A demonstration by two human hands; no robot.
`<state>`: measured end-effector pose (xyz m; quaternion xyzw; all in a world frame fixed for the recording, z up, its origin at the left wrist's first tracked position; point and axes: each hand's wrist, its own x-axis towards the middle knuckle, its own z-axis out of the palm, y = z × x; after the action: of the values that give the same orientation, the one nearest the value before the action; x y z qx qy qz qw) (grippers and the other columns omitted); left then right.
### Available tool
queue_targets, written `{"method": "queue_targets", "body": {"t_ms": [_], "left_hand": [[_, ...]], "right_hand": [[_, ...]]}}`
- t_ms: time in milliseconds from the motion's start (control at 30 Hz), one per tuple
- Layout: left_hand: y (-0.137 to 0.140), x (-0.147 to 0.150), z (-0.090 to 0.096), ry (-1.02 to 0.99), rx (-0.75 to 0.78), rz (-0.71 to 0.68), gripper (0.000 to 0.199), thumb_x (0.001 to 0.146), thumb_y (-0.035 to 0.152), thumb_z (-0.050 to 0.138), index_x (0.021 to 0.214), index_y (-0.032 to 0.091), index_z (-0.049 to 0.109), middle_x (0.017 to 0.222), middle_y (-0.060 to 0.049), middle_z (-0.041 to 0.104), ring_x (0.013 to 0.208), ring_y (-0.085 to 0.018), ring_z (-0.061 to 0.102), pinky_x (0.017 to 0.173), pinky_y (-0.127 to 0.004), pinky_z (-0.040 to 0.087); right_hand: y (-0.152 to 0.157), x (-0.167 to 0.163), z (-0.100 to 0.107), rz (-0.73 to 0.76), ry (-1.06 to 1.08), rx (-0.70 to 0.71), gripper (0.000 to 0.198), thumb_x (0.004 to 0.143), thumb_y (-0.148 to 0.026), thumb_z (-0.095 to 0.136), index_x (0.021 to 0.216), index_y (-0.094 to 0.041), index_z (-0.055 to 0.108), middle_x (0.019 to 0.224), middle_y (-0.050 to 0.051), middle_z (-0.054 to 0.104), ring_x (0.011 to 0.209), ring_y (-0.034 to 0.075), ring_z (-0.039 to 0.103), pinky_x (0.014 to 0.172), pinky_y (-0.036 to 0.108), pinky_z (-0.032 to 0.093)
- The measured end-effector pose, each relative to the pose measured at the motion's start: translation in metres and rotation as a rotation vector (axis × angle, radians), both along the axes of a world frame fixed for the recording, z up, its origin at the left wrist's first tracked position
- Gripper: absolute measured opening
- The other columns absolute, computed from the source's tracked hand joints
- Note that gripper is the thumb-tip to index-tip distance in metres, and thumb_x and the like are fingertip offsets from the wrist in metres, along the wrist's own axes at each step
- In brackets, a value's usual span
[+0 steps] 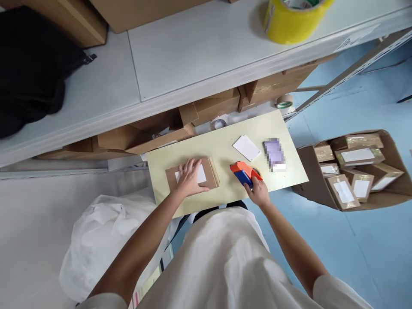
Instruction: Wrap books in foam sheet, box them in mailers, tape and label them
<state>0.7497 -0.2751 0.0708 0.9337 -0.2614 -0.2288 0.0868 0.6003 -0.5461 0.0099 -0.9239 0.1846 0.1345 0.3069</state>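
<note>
Blue floor [363, 253] and a grey shelf [193, 64] flank a pale counter [214, 143] in the head view. On it lies a cardboard box [209, 169], the left hand's [189, 178] grip spread wide over its white label [202, 174]. The right hand [259, 192] grips an orange-and-blue tape dispenser [242, 174] near white cards [246, 148].

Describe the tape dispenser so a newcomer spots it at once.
Find the pale yellow tabletop below the shelf. On its right half, the right hand grips the tape dispenser. Its orange-and-blue body sets it apart from the white papers and the brown package under the left hand.
</note>
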Motion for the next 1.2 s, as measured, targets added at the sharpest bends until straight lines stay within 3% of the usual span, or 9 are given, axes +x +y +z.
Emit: {"method": "queue_targets", "body": {"t_ms": [133, 200, 267, 367, 467, 667, 800, 1200], "left_hand": [[-0.019, 0.007, 0.024, 0.055, -0.11, 0.143, 0.09, 0.071, 0.054, 0.066, 0.144, 0.016, 0.031, 0.153, -0.021, 0.024, 0.143, -0.039, 0.014, 0.111, -0.063, 0.013], [-0.04, 0.014, 0.036, 0.139, -0.291, 0.232, 0.07, 0.083, 0.049, 0.054, 0.142, 0.016, 0.036, 0.15, -0.018, 0.034, 0.14, -0.032, 0.029, 0.112, -0.053, 0.024], [-0.066, 0.022, 0.045, 0.363, -0.462, 0.275, 0.06, 0.086, 0.049, 0.052, 0.136, 0.018, 0.046, 0.14, -0.014, 0.049, 0.128, -0.026, 0.047, 0.107, -0.042, 0.036], [-0.101, 0.028, 0.048, 0.751, -0.571, 0.307, 0.05, 0.081, 0.051, 0.059, 0.119, 0.018, 0.063, 0.125, -0.011, 0.063, 0.115, -0.024, 0.059, 0.1, -0.037, 0.044], [-0.122, 0.027, 0.043, 0.945, -0.589, 0.376, 0.043, 0.074, 0.05, 0.068, 0.1, 0.016, 0.071, 0.11, -0.01, 0.07, 0.104, -0.023, 0.063, 0.094, -0.036, 0.046], [-0.126, 0.026, 0.033, 1.067, -0.593, 0.544, 0.036, 0.057, 0.041, 0.083, 0.081, 0.015, 0.073, 0.087, -0.006, 0.073, 0.081, -0.017, 0.065, 0.082, -0.031, 0.047], [-0.122, 0.024, 0.024, 1.167, -0.649, 0.619, 0.037, 0.055, 0.041, 0.085, 0.078, 0.014, 0.072, 0.078, -0.005, 0.071, 0.072, -0.013, 0.061, 0.075, -0.029, 0.045], [-0.107, 0.021, 0.012, 1.267, -0.777, 0.826, 0.032, 0.063, 0.042, 0.08, 0.081, 0.016, 0.071, 0.088, -0.006, 0.07, 0.081, -0.015, 0.062, 0.08, -0.031, 0.043]], "right_hand": [[-0.014, 0.004, 0.014, -0.122, -0.068, 0.526, 0.02, 0.074, -0.04, 0.051, 0.079, -0.02, 0.05, 0.059, -0.002, 0.047, 0.054, 0.015, 0.043, 0.052, 0.028, 0.036], [-0.021, 0.008, 0.018, -0.154, -0.072, 0.734, 0.021, 0.07, -0.039, 0.052, 0.076, -0.019, 0.05, 0.057, -0.004, 0.042, 0.051, 0.011, 0.038, 0.048, 0.025, 0.031], [-0.027, 0.011, 0.019, -0.156, -0.077, 0.837, 0.021, 0.068, -0.038, 0.054, 0.073, -0.018, 0.05, 0.057, -0.005, 0.04, 0.051, 0.01, 0.035, 0.048, 0.024, 0.029], [-0.035, 0.014, 0.022, -0.126, -0.086, 0.895, 0.02, 0.066, -0.037, 0.057, 0.072, -0.018, 0.051, 0.056, -0.006, 0.039, 0.051, 0.009, 0.033, 0.048, 0.023, 0.028], [-0.04, 0.015, 0.024, -0.094, -0.093, 0.931, 0.019, 0.066, -0.035, 0.058, 0.073, -0.018, 0.052, 0.059, -0.005, 0.041, 0.053, 0.009, 0.035, 0.049, 0.023, 0.028], [-0.044, 0.015, 0.024, -0.047, -0.105, 0.933, 0.016, 0.065, -0.031, 0.057, 0.072, -0.018, 0.053, 0.061, -0.005, 0.043, 0.055, 0.009, 0.037, 0.052, 0.023, 0.031], [-0.044, 0.017, 0.023, -0.04, -0.099, 0.939, 0.018, 0.066, -0.033, 0.058, 0.075, -0.018, 0.055, 0.062, -0.004, 0.045, 0.055, 0.01, 0.039, 0.052, 0.023, 0.031], [-0.036, 0.017, 0.017, -0.042, -0.077, 0.956, 0.021, 0.067, -0.035, 0.059, 0.077, -0.017, 0.055, 0.062, -0.004, 0.044, 0.054, 0.01, 0.038, 0.05, 0.024, 0.03]]}}
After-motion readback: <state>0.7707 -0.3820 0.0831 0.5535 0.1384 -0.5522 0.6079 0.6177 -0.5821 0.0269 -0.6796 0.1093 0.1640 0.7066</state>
